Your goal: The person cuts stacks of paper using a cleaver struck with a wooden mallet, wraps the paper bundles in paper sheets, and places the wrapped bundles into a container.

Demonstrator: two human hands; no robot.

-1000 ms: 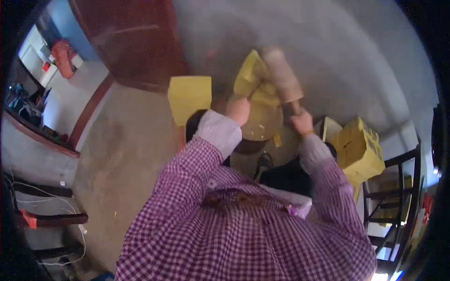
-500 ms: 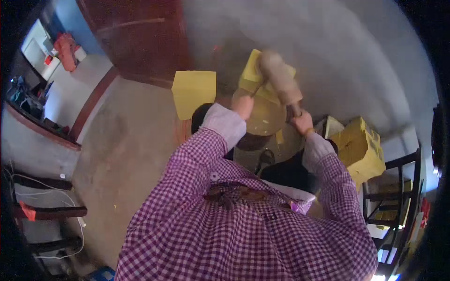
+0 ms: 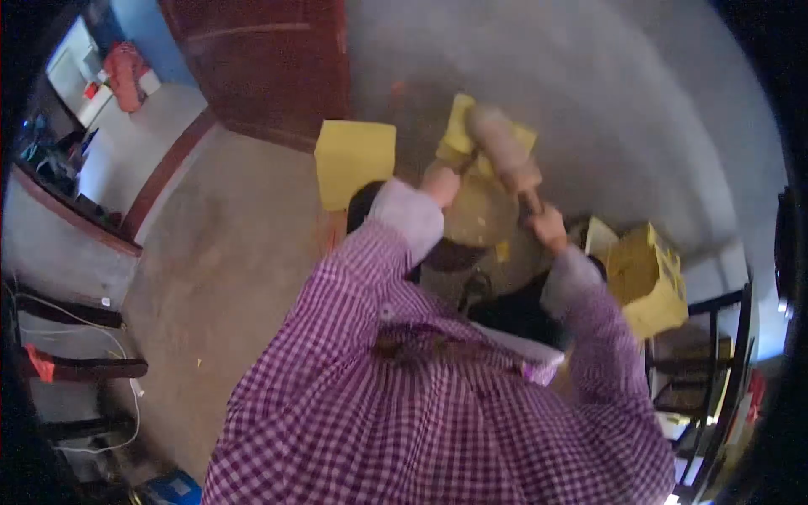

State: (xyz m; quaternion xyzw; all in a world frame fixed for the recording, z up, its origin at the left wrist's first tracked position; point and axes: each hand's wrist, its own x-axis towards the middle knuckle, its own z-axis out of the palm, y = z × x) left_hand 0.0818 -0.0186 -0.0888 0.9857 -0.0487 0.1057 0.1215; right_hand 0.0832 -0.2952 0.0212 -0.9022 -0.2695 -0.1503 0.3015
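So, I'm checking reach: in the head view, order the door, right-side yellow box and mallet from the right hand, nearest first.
1. Mallet, held by the right hand.
2. Yellow box, right side.
3. Door, ahead on the left.

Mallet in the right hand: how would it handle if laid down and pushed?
The mallet would probably feel top-heavy, with a head much thicker than the handle in the right hand. That head looks rounded, so it may well roll.

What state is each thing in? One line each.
Mallet, tilted, blurred, held
Right hand, closed on mallet handle
Left hand, closed, apparently on a thin tool
Yellow pieces by mallet, partly hidden
Left yellow block, upright, untouched
Right yellow box, apparently open
Red door, open or shut unclear
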